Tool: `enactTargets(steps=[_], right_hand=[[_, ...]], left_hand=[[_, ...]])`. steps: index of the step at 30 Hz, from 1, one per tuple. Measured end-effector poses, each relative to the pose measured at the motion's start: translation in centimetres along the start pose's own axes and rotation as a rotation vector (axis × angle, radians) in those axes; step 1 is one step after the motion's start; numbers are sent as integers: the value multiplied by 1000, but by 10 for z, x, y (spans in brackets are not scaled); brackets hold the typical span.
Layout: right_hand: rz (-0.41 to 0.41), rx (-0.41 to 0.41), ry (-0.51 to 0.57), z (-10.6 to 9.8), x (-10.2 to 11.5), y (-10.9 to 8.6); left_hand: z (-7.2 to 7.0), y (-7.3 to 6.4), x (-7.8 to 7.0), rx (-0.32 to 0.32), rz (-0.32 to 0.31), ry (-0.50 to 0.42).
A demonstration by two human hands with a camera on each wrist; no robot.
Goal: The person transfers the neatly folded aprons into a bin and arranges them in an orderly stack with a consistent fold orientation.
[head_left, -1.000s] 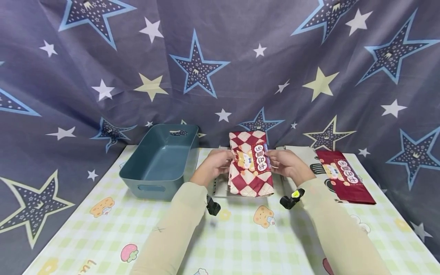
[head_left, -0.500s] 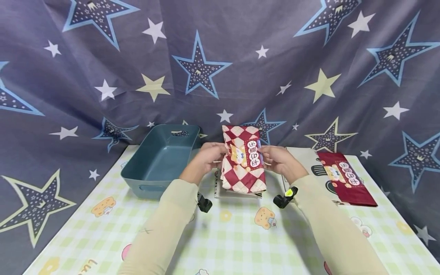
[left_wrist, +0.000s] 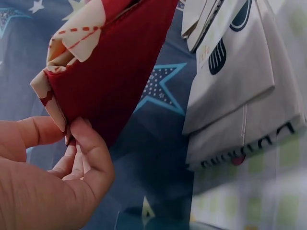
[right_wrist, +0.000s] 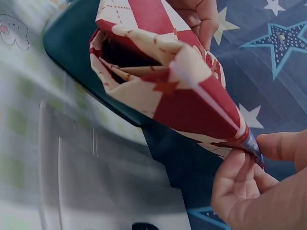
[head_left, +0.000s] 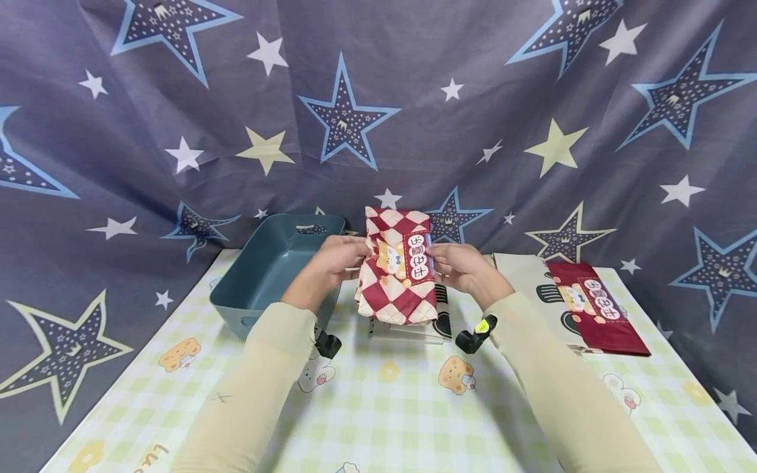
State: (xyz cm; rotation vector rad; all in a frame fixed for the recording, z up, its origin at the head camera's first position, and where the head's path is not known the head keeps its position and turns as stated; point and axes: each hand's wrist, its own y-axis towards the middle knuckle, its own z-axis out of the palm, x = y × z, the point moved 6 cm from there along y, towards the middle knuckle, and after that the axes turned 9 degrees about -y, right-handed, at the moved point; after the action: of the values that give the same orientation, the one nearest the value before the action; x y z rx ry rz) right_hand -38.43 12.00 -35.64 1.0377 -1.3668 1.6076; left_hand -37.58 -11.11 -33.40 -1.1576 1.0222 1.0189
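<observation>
A folded red-and-cream checkered cloth [head_left: 395, 269], printed with a cartoon dog and white lettering, is held up off the table between my two hands. My left hand [head_left: 331, 266] pinches its left edge between thumb and fingers; in the left wrist view that hand [left_wrist: 62, 167] grips a folded corner. On the opposite edge my right hand [head_left: 464, 270] pinches the cloth, and the right wrist view shows its fingers [right_wrist: 240, 177] at a thin bluish edge. The open folds face the right wrist camera. Beneath lies a folded beige cloth [head_left: 408, 334] with black utensil prints, partly hidden.
A blue-green plastic bin [head_left: 254, 289] stands left of the cloth, its near right side hidden by my left arm. Another folded beige cloth [head_left: 526, 289] with a dark red panel [head_left: 597, 309] lies at the right. A star-print curtain [head_left: 378, 164] hangs behind the table.
Both hands have carried the checkered cloth left and slightly upward, towards the bin. More of the beige cloth beneath it now shows at the right.
</observation>
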Motion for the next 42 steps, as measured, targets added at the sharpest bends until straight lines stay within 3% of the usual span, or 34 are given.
enactTargets(steps=[7, 17, 26, 33, 42], right_hand=[[-12, 4, 10, 20, 5, -1], [-48, 6, 40, 57, 5, 3], [-98, -28, 42, 90, 2, 6], [-152, -100, 102, 109, 1, 6], [-162, -117, 135, 131, 3, 12]], left_hand=[[-20, -6, -11, 10, -9, 18], [-66, -11, -18, -40, -45, 85], [-101, -13, -22, -57, -36, 147], [-114, -17, -33, -24, -12, 183], [-132, -19, -42, -59, -1, 235]])
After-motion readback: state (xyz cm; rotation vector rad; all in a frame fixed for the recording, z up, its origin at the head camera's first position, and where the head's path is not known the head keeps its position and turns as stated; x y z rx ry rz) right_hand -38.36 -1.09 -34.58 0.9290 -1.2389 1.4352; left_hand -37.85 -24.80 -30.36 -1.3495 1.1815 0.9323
